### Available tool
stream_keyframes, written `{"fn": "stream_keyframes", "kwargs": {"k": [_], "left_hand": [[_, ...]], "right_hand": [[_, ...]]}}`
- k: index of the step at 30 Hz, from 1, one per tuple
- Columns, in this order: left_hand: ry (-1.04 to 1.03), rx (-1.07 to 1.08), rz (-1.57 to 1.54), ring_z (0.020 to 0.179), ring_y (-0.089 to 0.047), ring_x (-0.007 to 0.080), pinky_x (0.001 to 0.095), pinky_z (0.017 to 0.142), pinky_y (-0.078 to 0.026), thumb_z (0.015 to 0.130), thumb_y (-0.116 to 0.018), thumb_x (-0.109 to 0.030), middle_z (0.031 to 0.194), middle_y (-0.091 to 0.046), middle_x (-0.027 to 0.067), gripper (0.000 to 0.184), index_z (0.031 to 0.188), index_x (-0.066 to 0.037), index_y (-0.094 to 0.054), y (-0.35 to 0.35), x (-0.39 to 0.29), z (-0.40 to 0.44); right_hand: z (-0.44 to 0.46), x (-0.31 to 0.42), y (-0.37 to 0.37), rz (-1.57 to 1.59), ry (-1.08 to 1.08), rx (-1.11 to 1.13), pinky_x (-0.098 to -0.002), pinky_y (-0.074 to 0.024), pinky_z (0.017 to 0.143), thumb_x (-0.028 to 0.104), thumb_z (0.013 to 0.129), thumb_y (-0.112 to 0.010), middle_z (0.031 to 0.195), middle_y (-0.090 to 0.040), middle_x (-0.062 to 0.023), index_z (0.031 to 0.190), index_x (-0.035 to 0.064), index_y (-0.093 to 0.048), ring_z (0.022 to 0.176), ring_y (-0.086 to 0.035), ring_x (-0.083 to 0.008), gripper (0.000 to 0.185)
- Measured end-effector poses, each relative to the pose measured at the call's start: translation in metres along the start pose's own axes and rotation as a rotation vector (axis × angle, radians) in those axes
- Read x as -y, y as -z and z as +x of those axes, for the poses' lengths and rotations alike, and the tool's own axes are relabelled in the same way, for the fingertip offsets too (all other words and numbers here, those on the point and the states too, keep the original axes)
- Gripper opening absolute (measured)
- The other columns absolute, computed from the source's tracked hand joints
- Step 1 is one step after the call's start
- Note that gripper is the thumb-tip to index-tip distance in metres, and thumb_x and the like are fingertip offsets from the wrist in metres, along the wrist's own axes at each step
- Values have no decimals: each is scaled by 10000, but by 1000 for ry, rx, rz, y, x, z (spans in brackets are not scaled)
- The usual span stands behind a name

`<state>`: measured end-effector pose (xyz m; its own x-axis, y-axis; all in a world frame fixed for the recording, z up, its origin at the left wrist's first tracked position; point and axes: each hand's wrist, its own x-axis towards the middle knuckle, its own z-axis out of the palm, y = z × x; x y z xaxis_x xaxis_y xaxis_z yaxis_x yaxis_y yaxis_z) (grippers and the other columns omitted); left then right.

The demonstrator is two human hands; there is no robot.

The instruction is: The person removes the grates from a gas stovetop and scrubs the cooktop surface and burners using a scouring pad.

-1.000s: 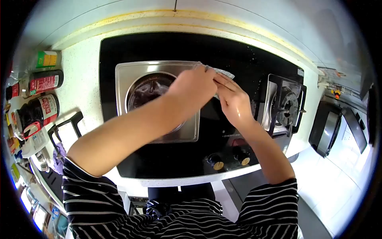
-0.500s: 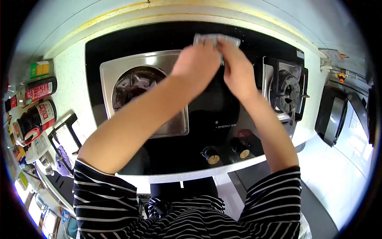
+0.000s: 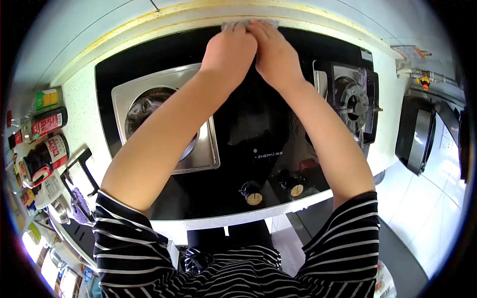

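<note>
A greyish-white cloth [image 3: 272,23] lies under my fingers at the back edge of the black gas cooktop [image 3: 248,124]. My left hand [image 3: 231,52] is closed on the cloth's left part, its fingers bent and their tips partly hidden. Close beside it, my right hand [image 3: 277,55] presses on the cloth with its fingers together. Most of the cloth is covered by both hands. Below my left forearm is the left burner's steel surround [image 3: 206,154].
The right burner [image 3: 355,104] carries a black pot support. Two knobs [image 3: 254,198] sit at the cooktop's front. Bottles [image 3: 52,154] and a black pot support [image 3: 82,171] stand on the left counter. A pale ledge and tiled wall run behind the cooktop.
Both hands have moved the cloth away from me and slightly left, from the cooktop's glass to its back edge. The whole view has shifted a little.
</note>
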<state>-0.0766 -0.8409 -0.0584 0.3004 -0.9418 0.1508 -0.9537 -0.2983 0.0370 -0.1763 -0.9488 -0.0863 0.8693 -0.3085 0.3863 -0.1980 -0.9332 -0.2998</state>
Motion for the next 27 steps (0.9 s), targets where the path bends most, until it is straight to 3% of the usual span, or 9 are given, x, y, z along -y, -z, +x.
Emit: {"fn": "stream_keyframes", "kwargs": {"k": [7, 11, 13, 17, 19, 23, 24, 25, 27], "left_hand": [[-168, 192, -404, 991, -677, 291, 386, 839, -576, 829, -576, -49, 1060, -673, 118, 176, 981, -22, -660, 3, -49, -17], [-274, 56, -158, 1001, -662, 236, 296, 646, -614, 771, -625, -86, 1236, -621, 161, 296, 1045, 20, -666, 20, -70, -105], [-264, -12, -161, 994, -662, 236, 297, 682, -615, 776, -630, -89, 1233, -625, 157, 291, 1043, 19, -673, 20, -63, -103], [-149, 167, -120, 980, -671, 225, 315, 792, -577, 802, -621, -64, 1057, -664, 103, 222, 1011, -28, -685, 14, -48, -32], [-134, 46, -143, 982, -672, 248, 332, 854, -572, 810, -615, -49, 1072, -665, 126, 204, 1001, -16, -677, 4, -39, -5], [-61, 228, -86, 1025, -658, 241, 325, 761, -605, 804, -618, -40, 1148, -634, 133, 263, 1059, 2, -667, 18, -54, -39], [-98, 155, -22, 1055, -640, 222, 309, 691, -614, 816, -616, -72, 1174, -615, 118, 325, 1128, 10, -656, 16, -62, -68], [-126, 90, -52, 1085, -634, 261, 286, 633, -612, 786, -637, -100, 1244, -587, 187, 264, 1011, 19, -705, 10, -69, -97], [-204, 42, -36, 1120, -635, 268, 271, 636, -614, 795, -628, -116, 1315, -584, 205, 320, 1061, 50, -692, 20, -76, -149]], "right_hand": [[-78, 31, 50, -174, -358, 208, -416, -527, 995, 23, 856, -557, 1443, -518, -207, 1334, 30, -515, 1280, -542, -382, 479], [-133, 82, 70, -82, -195, 222, -374, -577, 917, -11, 816, -597, 1417, -544, -207, 1269, 2, -555, 1256, -585, -357, 454], [-126, 76, 67, -36, -194, 236, -377, -571, 927, -18, 801, -595, 1409, -552, -198, 1237, 7, -567, 1255, -585, -349, 438], [-72, 23, 44, -29, -150, 70, -384, -510, 1018, -38, 774, -593, 1346, -587, -184, 1253, 0, -563, 1223, -587, -356, 481], [-44, 3, 42, 36, -158, 63, -395, -526, 978, -59, 758, -597, 1289, -623, -169, 1258, 24, -572, 1171, -607, -359, 508], [-71, 24, 50, 90, -223, 86, -419, -541, 959, -88, 752, -590, 1245, -655, -174, 1192, 22, -617, 1135, -635, -360, 454], [-90, 32, 53, 159, -167, 70, -416, -546, 966, -96, 749, -589, 1283, -643, -178, 1141, 14, -645, 1153, -637, -354, 412], [-109, 45, 59, 196, -153, 94, -404, -552, 968, -96, 746, -595, 1287, -647, -174, 1098, 14, -666, 1153, -647, -343, 376], [-139, 73, 78, 245, -141, 233, -379, -567, 949, -83, 746, -627, 1299, -652, -142, 1080, 28, -683, 1167, -653, -313, 356]]}}
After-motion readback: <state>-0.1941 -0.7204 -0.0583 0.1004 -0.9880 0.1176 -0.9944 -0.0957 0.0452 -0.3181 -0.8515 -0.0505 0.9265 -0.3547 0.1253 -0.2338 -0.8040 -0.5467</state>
